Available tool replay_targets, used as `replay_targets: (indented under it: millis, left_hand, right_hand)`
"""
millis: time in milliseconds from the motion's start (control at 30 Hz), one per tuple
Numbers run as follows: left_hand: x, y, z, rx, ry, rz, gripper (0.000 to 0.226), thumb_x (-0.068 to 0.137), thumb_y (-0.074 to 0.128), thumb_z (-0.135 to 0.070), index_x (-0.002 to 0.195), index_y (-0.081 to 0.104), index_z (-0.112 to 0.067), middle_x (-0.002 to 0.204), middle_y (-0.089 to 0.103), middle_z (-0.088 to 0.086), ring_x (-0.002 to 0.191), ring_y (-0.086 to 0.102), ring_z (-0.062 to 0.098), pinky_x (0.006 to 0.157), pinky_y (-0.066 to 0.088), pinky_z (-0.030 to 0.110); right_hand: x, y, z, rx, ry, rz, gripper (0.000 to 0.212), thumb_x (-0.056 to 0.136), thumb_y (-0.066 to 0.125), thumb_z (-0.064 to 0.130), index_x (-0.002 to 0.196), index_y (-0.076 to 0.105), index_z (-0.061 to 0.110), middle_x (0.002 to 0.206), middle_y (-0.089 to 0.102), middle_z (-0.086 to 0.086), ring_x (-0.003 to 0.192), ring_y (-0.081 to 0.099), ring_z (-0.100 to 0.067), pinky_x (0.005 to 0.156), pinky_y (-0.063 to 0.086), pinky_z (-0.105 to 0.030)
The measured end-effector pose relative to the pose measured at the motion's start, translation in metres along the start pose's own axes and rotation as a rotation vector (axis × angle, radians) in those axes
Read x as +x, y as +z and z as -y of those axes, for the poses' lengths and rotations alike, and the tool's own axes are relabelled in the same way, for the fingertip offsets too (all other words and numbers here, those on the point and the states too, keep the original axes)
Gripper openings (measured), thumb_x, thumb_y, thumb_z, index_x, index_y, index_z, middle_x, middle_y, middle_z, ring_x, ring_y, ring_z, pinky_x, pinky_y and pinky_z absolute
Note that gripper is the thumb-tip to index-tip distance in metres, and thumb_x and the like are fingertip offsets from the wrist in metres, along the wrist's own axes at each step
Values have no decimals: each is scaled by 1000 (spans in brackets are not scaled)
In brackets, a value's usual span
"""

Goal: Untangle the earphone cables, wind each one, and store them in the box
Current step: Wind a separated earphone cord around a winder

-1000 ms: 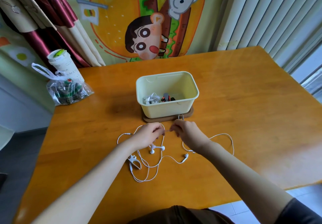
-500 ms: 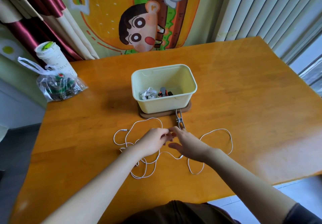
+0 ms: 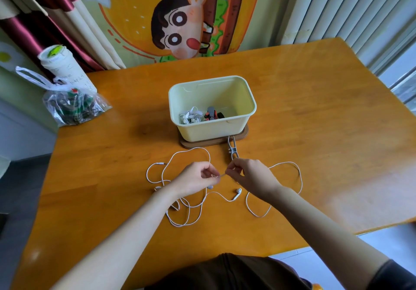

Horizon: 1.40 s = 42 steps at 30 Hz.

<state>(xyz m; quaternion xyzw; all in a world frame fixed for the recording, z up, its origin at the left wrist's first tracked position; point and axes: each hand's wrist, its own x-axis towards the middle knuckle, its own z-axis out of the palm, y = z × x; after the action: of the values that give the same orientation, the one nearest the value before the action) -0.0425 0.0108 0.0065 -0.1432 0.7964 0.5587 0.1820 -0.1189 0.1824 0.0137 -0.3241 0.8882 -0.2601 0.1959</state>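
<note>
Pinching one short span of thin white earphone cable (image 3: 221,175), left hand (image 3: 195,180) and right hand (image 3: 252,176) fingers pressed together; light, limp, snag-prone, best gripped near the knot.

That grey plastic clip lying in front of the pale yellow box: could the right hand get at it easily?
Probably yes. The grey plastic clip lies on bare table just beyond the right hand, nothing between them. But that hand is pinching the thin white earphone cable and would likely need to release it.
</note>
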Motion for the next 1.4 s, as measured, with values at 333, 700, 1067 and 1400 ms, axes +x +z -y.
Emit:
replay_targets:
  millis: [333, 700, 1067, 1400]
  left_hand:
    - [1, 7, -1, -376, 40, -343, 16, 86, 62, 2, 86, 59, -14, 85, 64, 2, 82, 63, 12, 75, 52, 22]
    - [-3, 14, -15, -354, 135, -268, 22, 88, 63, -3, 100, 55, -20, 90, 64, 2, 89, 64, 15, 84, 52, 27]
    - [-6, 8, -23, -60, 27, -177, 9, 89, 64, -14, 97, 61, -17, 82, 64, -1, 77, 63, 14, 70, 51, 21]
    - [-8, 10, -27, 161, 56, -288, 6, 91, 63, -23, 91, 62, -17, 75, 63, -7, 66, 57, 0, 51, 38, 5]
  right_hand:
    - [-2, -3, 3, -25, 2, -44, 19, 93, 55, 36, 96, 66, 21, 76, 63, 12, 61, 52, -1, 53, 38, -15]
    - [-1, -3, 16, 233, -37, -78, 11, 92, 59, 21, 95, 66, 13, 78, 63, 7, 71, 56, -9, 63, 43, -18]
    - [-5, 2, 17, 224, -27, -134, 10, 90, 61, 22, 92, 67, 14, 78, 60, 10, 62, 47, -1, 61, 37, -19]
    - [-4, -4, 22, 230, -23, -179, 11, 90, 59, 23, 84, 66, 17, 75, 63, 11, 61, 50, 0, 57, 36, -12]
